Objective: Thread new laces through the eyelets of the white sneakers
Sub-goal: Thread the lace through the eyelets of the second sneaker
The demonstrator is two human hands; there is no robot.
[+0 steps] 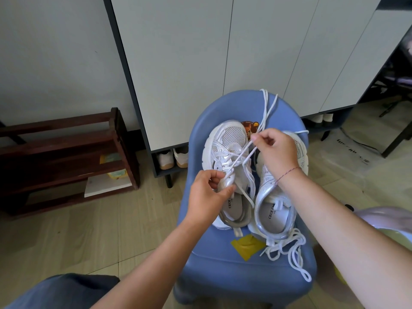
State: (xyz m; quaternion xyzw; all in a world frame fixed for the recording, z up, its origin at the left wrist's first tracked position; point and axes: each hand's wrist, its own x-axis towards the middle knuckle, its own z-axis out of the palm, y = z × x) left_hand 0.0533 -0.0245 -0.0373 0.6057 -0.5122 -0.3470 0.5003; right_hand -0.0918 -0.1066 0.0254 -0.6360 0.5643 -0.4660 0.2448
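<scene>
I'm seeing left hand (207, 192) gripping tongue of white mesh sneaker (227, 139) on blue plastic chair (223, 275); right hand (276, 150) pinching white lace (242, 156) taut. Lower eyelets looking threaded; second white sneaker (276, 210), spare lace bundle (289, 253) waiting.

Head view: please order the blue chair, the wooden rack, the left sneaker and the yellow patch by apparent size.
1. blue chair
2. wooden rack, which stands farther from the camera, so its real size is unsure
3. left sneaker
4. yellow patch

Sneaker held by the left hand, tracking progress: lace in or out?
Partly in: lace crosses the sneaker's eyelets, free strands rising to the right hand, which pinches them.
</scene>
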